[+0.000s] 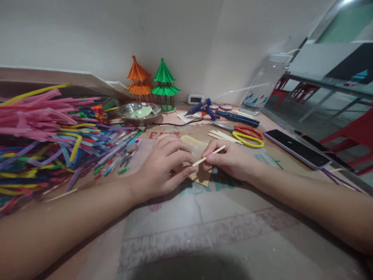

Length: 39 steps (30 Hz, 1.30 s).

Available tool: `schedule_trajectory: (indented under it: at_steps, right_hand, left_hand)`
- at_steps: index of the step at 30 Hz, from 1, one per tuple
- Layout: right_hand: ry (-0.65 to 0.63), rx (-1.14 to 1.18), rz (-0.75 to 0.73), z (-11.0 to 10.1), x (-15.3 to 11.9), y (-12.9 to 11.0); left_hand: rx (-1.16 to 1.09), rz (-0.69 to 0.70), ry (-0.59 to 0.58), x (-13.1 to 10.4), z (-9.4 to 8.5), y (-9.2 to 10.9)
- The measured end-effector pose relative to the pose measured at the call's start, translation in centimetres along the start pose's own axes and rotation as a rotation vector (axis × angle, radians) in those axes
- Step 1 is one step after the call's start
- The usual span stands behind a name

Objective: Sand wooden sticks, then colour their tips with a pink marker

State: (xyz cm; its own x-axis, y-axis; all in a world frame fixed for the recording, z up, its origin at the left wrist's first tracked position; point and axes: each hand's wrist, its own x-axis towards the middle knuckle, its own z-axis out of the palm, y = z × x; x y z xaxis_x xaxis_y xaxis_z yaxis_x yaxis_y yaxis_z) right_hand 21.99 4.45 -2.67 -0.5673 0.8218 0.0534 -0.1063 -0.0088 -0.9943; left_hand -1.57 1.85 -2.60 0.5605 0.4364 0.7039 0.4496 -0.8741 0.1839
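Note:
A short pale wooden stick [216,151] is pinched between the thumb and fingers of my right hand [225,158]. The thumb and forefinger of my left hand [166,163] close on its lower left end. The stick slants up to the right. Below and behind both hands lies a yellowish piece of card or sheet [201,179], partly hidden by the fingers. More pale sticks [223,136] lie in a small bunch beyond my right hand, beside scissors [247,136] with red and yellow handles.
Colourful pipe cleaners [43,120] and several pens [122,153] fill the left. At the back stand a metal bowl [140,112], orange [140,77] and green [164,79] pagoda models, a small clock [196,99], a blue glue gun [201,108] and a clear bottle [260,87]. A phone [298,147] lies right.

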Motion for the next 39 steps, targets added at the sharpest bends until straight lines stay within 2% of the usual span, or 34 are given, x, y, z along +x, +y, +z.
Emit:
schedule_trajectory:
  at_steps: [5, 10, 13, 16, 19, 26, 39]
  right_hand:
    - [0.008, -0.068, 0.016, -0.1, -0.2, -0.1]
    - [0.122, -0.268, 0.002, 0.5, -0.7, -1.0]
    - [0.135, -0.441, -0.1, 1.0, -1.0, -1.2]
    - [0.044, -0.652, -0.254, 1.5, -1.2, -1.2]
    - [-0.04, -0.76, -0.361, 1.8, -1.4, -1.0]
    - [-0.036, -0.813, -0.423, 1.7, -1.3, -1.0]
    - [-0.057, -0.824, -0.404, 1.7, -1.3, -1.0]
  left_hand:
    - [-0.006, 0.045, 0.036, 0.0, -0.1, 0.2]
    - [-0.03, 0.031, 0.043, 0.1, -0.1, 0.1]
    - [-0.035, -0.001, 0.044, 0.1, -0.1, -0.1]
    - [-0.036, -0.01, 0.047, 0.1, 0.0, -0.2]
    - [-0.041, -0.007, 0.037, 0.1, 0.0, -0.2]
    - [-0.043, 0.005, 0.046, 0.1, 0.1, -0.3]
    - [-0.044, 0.011, 0.018, 0.1, -0.1, -0.3]
